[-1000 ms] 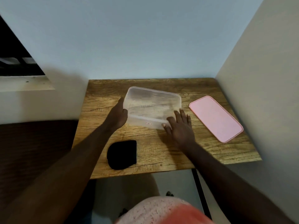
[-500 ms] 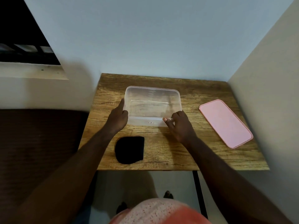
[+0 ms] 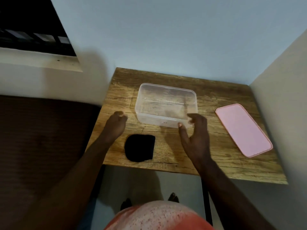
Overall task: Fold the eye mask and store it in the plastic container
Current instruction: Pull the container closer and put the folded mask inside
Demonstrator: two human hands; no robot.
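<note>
Both hands have come off the plastic container (image 3: 166, 103) since half a second ago, when they gripped its near corners. Now the left hand (image 3: 115, 125) hovers just left of the container's near-left corner, fingers loosely curled and holding nothing, clear of the plastic. The right hand (image 3: 196, 131) sits at the near-right corner with its fingers spread and nothing clasped — the thumb tip lies against or just in front of the near wall, though whether it truly touches the plastic cannot be told from this view. The container stands upright and uncovered on the wooden table (image 3: 216, 160), toward the far middle, and appears to have nothing in it. Its pink lid (image 3: 243, 129) lies flat on the right side of the table, well apart from the container. The eye mask (image 3: 140, 149) — a black, folded shape — rests on the table near the front edge, just nearer than the container's left half and between the two forearms, touched by neither hand. A pale wall (image 3: 166, 39) rises behind the table, and a dark window (image 3: 29, 27) shows at the far left.
</note>
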